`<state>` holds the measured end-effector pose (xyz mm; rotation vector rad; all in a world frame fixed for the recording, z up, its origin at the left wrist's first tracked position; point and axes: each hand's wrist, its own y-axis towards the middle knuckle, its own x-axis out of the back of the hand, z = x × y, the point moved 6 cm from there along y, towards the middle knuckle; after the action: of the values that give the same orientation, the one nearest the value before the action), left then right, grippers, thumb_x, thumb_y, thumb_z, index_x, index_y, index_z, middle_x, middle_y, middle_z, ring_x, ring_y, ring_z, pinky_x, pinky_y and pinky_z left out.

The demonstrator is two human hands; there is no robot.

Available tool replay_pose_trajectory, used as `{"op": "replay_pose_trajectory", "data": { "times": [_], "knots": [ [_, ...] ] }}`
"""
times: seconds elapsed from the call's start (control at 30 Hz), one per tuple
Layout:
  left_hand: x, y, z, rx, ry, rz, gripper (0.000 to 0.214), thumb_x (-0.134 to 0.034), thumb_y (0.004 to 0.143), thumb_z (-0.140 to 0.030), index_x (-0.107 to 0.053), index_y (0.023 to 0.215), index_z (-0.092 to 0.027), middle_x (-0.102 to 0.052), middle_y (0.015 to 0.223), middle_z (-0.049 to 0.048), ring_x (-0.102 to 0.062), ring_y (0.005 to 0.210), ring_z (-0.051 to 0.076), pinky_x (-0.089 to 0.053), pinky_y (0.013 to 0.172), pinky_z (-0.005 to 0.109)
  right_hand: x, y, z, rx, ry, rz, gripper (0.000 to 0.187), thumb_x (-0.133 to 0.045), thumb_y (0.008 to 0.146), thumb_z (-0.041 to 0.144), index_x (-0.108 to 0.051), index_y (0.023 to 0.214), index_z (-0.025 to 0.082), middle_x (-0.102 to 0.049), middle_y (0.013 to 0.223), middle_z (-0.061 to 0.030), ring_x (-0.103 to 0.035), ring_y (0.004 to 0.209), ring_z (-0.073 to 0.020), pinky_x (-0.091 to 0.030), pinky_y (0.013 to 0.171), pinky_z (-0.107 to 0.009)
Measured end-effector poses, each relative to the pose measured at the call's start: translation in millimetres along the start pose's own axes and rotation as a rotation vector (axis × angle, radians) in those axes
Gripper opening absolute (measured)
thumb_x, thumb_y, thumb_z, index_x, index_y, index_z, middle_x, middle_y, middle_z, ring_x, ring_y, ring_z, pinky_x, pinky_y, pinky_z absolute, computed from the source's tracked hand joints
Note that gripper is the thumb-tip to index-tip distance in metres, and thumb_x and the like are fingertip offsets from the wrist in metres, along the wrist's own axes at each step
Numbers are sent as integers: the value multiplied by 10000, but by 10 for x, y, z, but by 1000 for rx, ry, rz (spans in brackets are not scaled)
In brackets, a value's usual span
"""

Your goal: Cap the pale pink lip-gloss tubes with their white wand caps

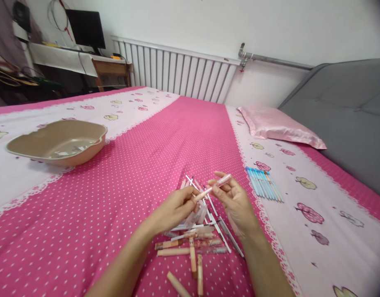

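Note:
Over a pink dotted bedspread [122,185], both hands hold one pen-like stick. My left hand [174,208] pinches the beige end of the stick [205,192]. My right hand [235,202] grips its clear pink cap [223,180] between thumb and fingers. Just below the hands lies a loose pile of pens and caps [198,237], several beige, white and clear pieces crossing each other.
A row of blue pens [264,184] lies side by side to the right. A tan heart-shaped basin [58,142] sits at the left. A pink pillow [278,128] and grey headboard [347,115] are at the right; a white radiator [177,72] stands behind the bed.

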<state>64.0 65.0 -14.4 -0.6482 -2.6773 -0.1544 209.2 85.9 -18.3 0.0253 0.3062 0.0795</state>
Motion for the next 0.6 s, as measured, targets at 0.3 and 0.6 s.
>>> {"op": "replay_pose_trajectory", "data": {
  "times": [0.3,0.6],
  "knots": [
    [-4,8,-3,4,-6,2,222,-395,876,-281,-575,913,-157,-550,737,9,-475,639,114,-364,543,226,-20,-2,-20,-7,-70,31,431,-749,686,284,-572,1073,218,-684,923,-31,-633,899,-172,-499,839,-330],
    [-11,-6,28,-14,-49,12,228,-383,885,-282,-574,913,-161,-546,754,9,-485,666,117,-387,581,233,-40,-13,-19,-39,-24,67,455,-750,689,254,-561,1101,212,-686,914,-35,-633,892,-163,-494,834,-317]
  ]
}}
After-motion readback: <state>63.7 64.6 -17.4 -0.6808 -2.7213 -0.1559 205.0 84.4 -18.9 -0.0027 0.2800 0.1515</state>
